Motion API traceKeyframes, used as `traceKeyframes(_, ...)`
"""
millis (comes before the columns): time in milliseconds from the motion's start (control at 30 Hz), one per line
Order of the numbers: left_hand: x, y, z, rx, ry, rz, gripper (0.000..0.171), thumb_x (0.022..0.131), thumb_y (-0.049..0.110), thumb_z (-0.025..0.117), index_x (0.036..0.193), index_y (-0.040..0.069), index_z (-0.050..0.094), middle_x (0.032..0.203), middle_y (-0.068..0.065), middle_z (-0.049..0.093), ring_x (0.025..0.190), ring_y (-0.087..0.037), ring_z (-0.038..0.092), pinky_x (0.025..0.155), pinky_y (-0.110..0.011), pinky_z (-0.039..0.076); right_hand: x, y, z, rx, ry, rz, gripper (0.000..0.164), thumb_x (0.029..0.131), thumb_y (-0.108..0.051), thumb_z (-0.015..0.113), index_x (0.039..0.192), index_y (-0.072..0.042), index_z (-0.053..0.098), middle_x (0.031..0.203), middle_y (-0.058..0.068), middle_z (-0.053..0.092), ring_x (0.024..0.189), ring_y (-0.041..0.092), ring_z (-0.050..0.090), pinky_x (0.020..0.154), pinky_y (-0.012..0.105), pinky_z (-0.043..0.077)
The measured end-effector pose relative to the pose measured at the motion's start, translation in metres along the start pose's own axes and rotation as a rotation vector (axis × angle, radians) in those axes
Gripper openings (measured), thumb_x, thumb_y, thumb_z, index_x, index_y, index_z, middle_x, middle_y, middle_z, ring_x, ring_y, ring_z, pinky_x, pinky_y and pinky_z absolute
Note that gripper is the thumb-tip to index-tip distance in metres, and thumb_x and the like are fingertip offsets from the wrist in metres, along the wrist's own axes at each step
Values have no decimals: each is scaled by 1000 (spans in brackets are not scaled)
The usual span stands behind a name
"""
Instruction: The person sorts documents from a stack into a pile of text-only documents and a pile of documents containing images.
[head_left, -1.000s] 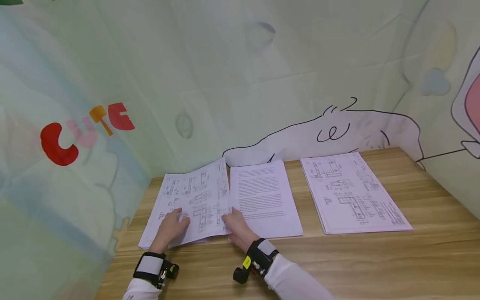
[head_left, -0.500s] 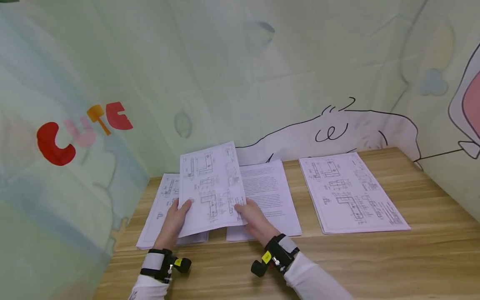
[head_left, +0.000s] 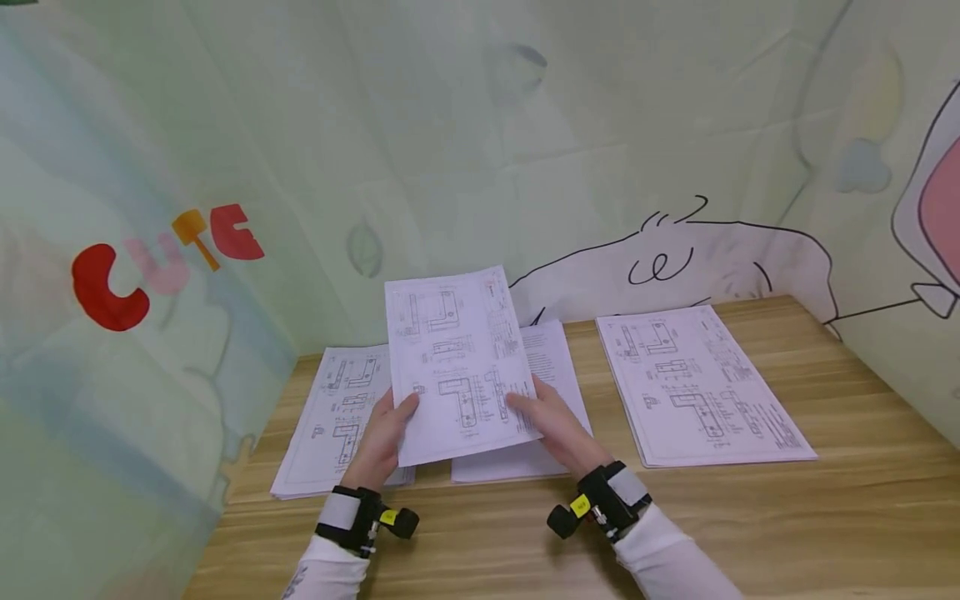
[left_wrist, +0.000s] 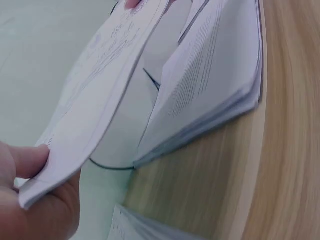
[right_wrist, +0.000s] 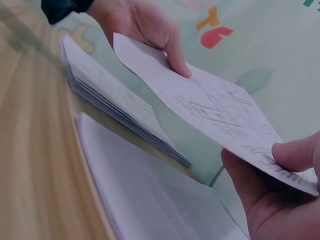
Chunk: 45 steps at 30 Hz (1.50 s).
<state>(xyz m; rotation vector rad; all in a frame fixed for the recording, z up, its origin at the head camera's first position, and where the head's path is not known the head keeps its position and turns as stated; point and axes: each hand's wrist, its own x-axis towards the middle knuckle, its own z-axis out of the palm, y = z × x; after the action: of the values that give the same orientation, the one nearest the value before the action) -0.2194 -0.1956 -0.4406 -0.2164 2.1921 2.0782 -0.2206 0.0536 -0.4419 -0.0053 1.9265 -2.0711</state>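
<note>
Your left hand [head_left: 380, 437] and right hand [head_left: 559, 427] pinch the technical-drawing sheaf [head_left: 450, 333] at its left and right edges; match both grips lightly, lest pages bow or slip.

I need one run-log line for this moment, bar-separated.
held drawing: raised off table | left hand: pinches left edge | right hand: pinches right edge | text stack, left drawing stack, right drawing stack: on table
</note>
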Motion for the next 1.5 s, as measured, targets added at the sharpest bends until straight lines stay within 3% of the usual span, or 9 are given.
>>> traceKeyframes(133, -3, 2, 17, 49, -44, 30, 40, 100, 26, 41, 140, 30, 40, 130, -4, 58, 115, -17, 60, 83, -26, 52, 0, -8, -19, -90, 58, 7, 46, 97, -25, 47, 142, -26, 36, 117, 6, 62, 97, 17, 63, 80, 26, 48)
traceKeyframes(267, -3, 4, 36, 9, -121, 43, 41, 101, 25, 39, 141, 32, 38, 133, -3, 56, 119, -19, 58, 90, -31, 51, -4, -16, -42, -120, 52, -27, 52, 99, -22, 41, 148, -25, 25, 128, 9, 56, 105, 19, 60, 89, 26, 44)
traceKeyframes(400, -4, 8, 56, 19, -189, 65, 42, 102, 21, 36, 143, 27, 34, 141, -1, 49, 133, -20, 45, 110, -42, 37, -13, -23, -67, -204, 39, -64, 54, 100, -22, 39, 151, -20, 21, 132, 12, 53, 106, 19, 60, 89, 26, 45)
traceKeyframes(567, -4, 14, 83, 95, -238, 89, 44, 101, 20, 37, 144, 28, 31, 146, 4, 44, 139, -18, 35, 118, -46, 24, -29, -32, -94, -326, 76, -89, 53, 100, -25, 41, 150, -17, 24, 125, 16, 59, 94, 18, 65, 79, 28, 53)
traceKeyframes(767, -1, 26, 116, 183, -303, 104, 40, 100, 23, 43, 138, 33, 39, 128, 7, 58, 114, -12, 57, 97, -35, 47, -46, -41, -132, -413, 135, -110, 54, 100, -28, 42, 149, -13, 26, 125, 21, 59, 90, 16, 67, 74, 27, 54)
traceKeyframes(867, 3, 27, 131, 182, -329, 112, 37, 99, 26, 46, 134, 35, 44, 119, 8, 63, 103, -10, 63, 84, -29, 52, -53, -46, -150, -443, 148, -101, 55, 100, -34, 41, 149, -14, 26, 126, 21, 57, 90, 17, 67, 74, 29, 55)
traceKeyframes(1100, 6, 23, 166, 136, -291, 80, 31, 93, 27, 58, 123, 33, 55, 102, 7, 70, 90, -11, 67, 74, -27, 54, -63, -49, -183, -521, 217, -64, 62, 99, -40, 40, 151, -12, 21, 126, 24, 54, 85, 19, 65, 68, 33, 55)
traceKeyframes(1267, 3, 20, 188, 80, -292, 63, 35, 91, 18, 60, 125, 26, 53, 104, 2, 71, 87, -12, 67, 71, -26, 54, -66, -47, -201, -579, 257, -20, 66, 99, -43, 39, 152, -10, 16, 122, 27, 54, 81, 22, 64, 65, 33, 55)
traceKeyframes(1500, -2, 10, 211, 85, -304, 6, 43, 88, 12, 62, 129, 19, 52, 102, -1, 71, 80, -14, 67, 71, -30, 56, -68, -41, -227, -628, 320, 48, 75, 96, -49, 40, 151, -6, 13, 125, 29, 48, 84, 25, 61, 61, 28, 50)
